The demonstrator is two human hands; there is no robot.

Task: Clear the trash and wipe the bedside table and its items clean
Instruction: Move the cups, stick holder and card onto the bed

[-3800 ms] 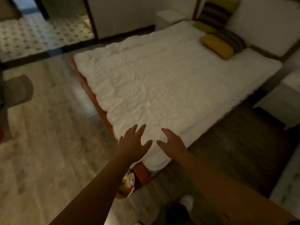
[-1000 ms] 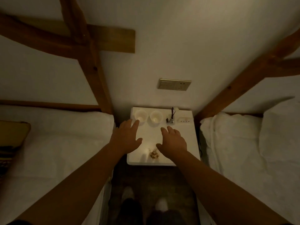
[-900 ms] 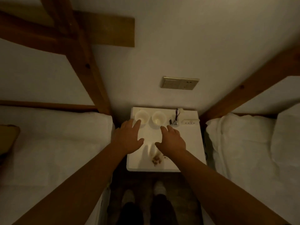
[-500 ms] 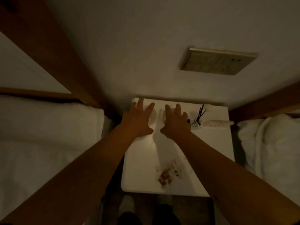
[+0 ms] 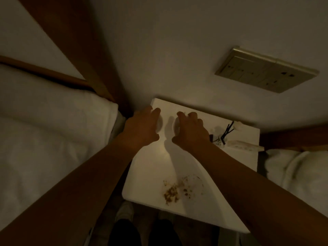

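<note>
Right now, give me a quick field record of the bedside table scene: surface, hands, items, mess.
surface: white bedside table, between two white beds, against the wall
left hand: over the left white cup at the back; grip closure not clear
right hand: over the right white cup; grip closure not clear
back right items: black sticks, white strip-shaped item
mess: brown crumbs near the front edge, not wiped
wall: switch panel

Head-worn view, steeply down, close over bedside table (image 5: 152,167) by wall (image 5: 177,50).
</note>
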